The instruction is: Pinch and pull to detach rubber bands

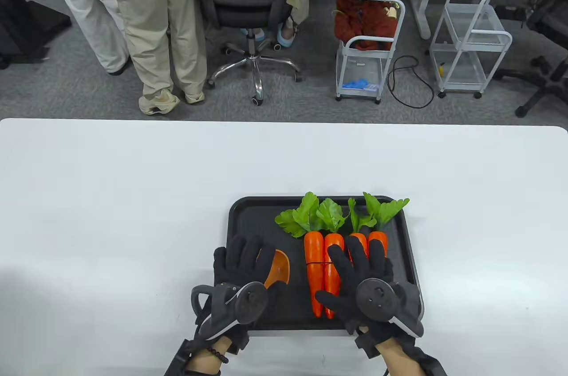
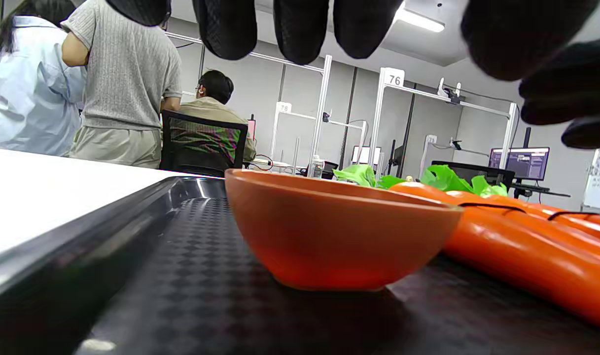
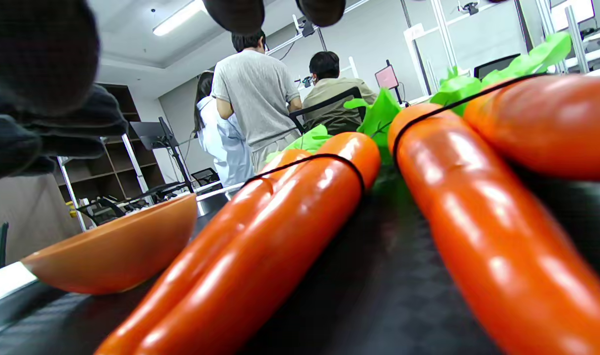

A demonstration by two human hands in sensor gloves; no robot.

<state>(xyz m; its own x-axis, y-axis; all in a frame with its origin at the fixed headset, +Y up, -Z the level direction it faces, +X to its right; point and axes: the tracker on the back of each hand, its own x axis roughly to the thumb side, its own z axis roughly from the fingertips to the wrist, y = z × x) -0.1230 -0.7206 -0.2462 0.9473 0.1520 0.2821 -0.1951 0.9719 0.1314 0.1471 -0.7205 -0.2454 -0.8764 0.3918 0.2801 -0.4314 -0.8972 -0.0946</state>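
Four orange toy carrots with green leaves lie in two pairs on a black tray (image 1: pixel 236 216). A thin dark rubber band (image 1: pixel 316 264) binds the left pair (image 1: pixel 314 252); it also shows in the right wrist view (image 3: pixel 324 158). A second band (image 3: pixel 457 102) binds the right pair (image 1: pixel 377 238). My right hand (image 1: pixel 355 260) hovers over the carrots with fingers spread, holding nothing. My left hand (image 1: pixel 246 256) hovers with fingers spread over an orange bowl (image 1: pixel 279 267), holding nothing. The left wrist view shows the bowl (image 2: pixel 339 231) with the fingertips (image 2: pixel 300 29) above it, apart from it.
The tray sits near the front edge of a white table (image 1: pixel 111 216). Beyond the far edge stand people, an office chair (image 1: pixel 248 8) and wire carts (image 1: pixel 368 52).
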